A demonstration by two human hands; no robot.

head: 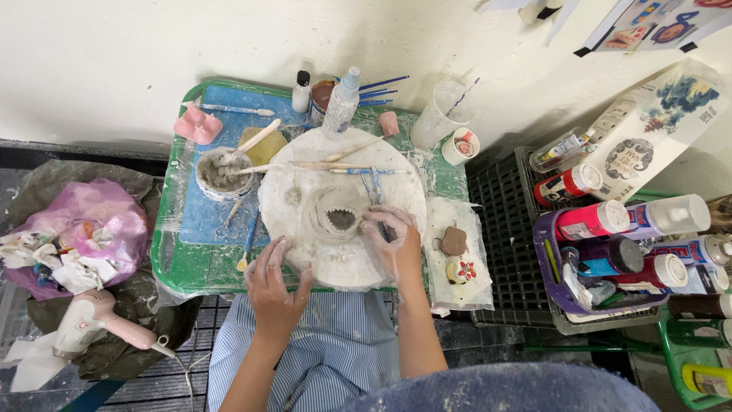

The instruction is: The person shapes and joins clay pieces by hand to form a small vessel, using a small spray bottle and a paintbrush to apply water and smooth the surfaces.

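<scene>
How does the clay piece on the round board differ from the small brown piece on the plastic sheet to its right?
The clay piece on the round board is pale grey, ring-shaped with a jagged open middle; the small brown piece is darker, solid and much smaller. The right hand touches the grey one; the brown one lies untouched on the plastic sheet. Both look like hand-shaped clay.

The round white plaster-smeared turntable (305, 179) sits mid-counter (191, 271). On it lies a jagged-rimmed grey clay piece (341, 218). Left of the turntable stands a small round bowl of grey slip (221, 174); behind it, a clear spray bottle (341, 101); right of it, a purple plastic basket of paint bottles (560, 294).
</scene>
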